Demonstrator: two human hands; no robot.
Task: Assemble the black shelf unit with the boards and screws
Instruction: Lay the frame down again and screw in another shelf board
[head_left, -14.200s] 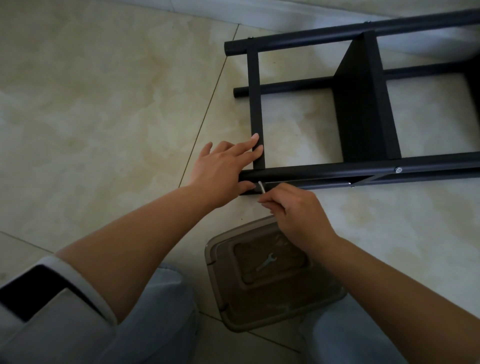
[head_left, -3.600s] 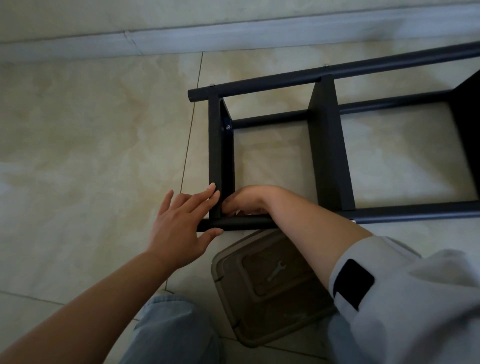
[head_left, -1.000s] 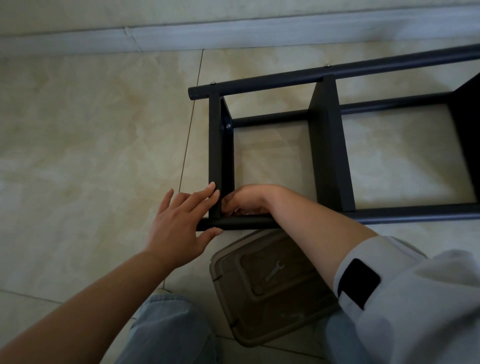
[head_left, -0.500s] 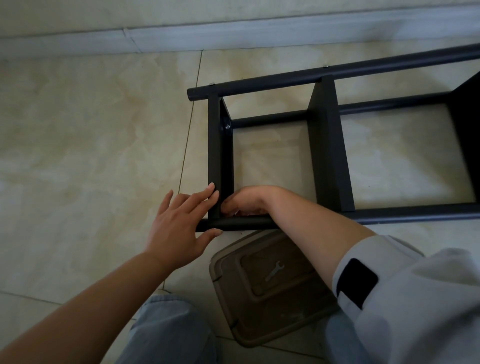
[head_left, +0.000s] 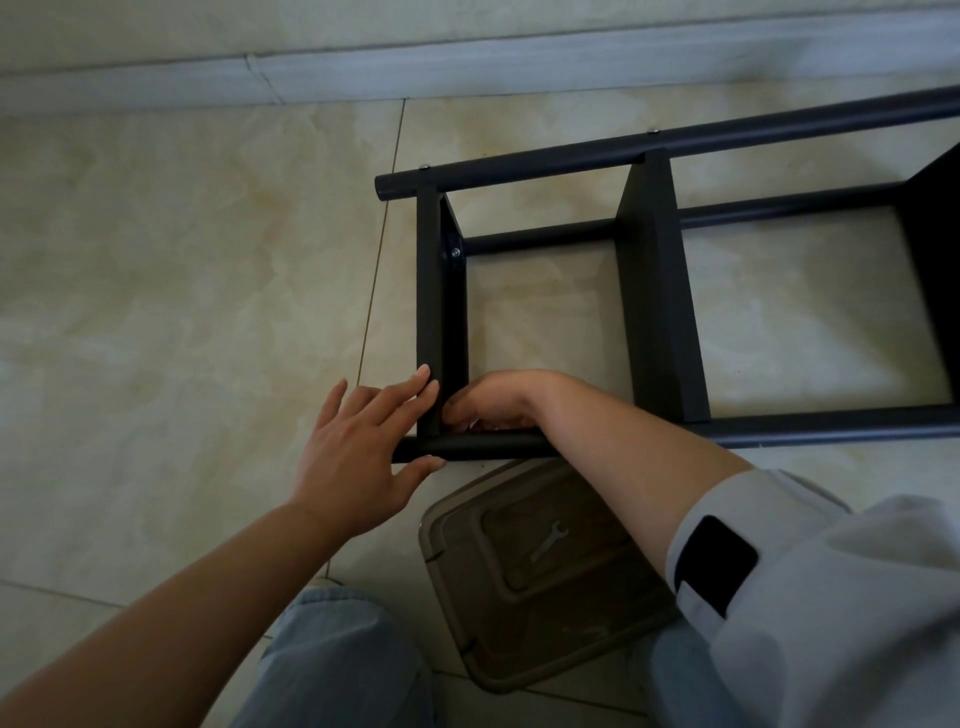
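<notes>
The left hand, fingers straight, presses the end board of the black shelf unit; the right hand curls inside the corner, its grasp hidden.

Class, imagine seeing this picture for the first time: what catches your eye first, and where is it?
The black shelf frame lying on the pale tiled floor stands out. Both hands meet at its near left corner: left hand pressing outside, right hand reaching inside. A small wrench lies on a brown lid below.
</notes>
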